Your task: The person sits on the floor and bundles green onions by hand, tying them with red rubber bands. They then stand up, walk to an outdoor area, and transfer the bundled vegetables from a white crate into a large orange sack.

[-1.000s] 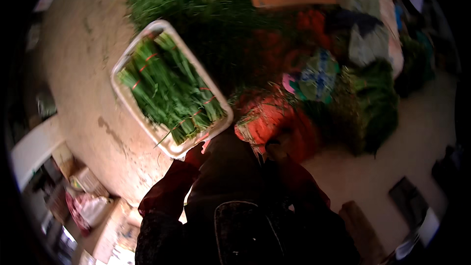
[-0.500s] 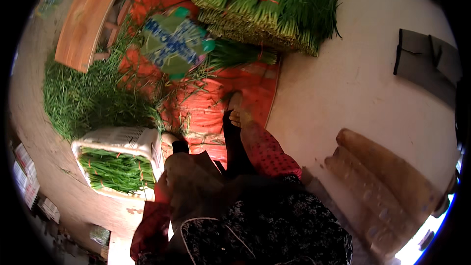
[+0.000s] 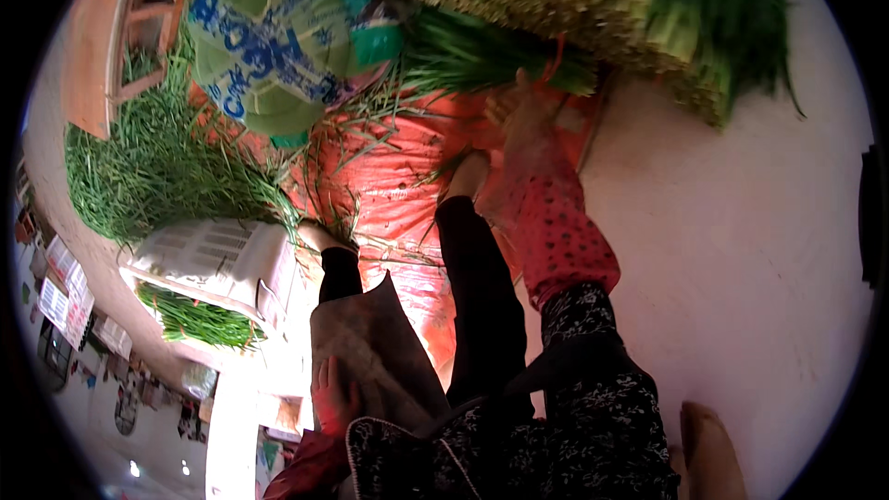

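The head camera is worn above and looks steeply down, to the front. Its fisheye lens sees wide — left hand [image 3: 335,396] and right hand [image 3: 520,109] both fall inside. Floral clothing [image 3: 602,426] is very near, at the lower edge; the red sheet [image 3: 398,176] and pale floor [image 3: 704,278] lie farther below.

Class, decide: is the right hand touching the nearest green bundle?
Cannot tell. In the head view, the right hand overlaps the edge of the bundle, hiding any contact or gap.
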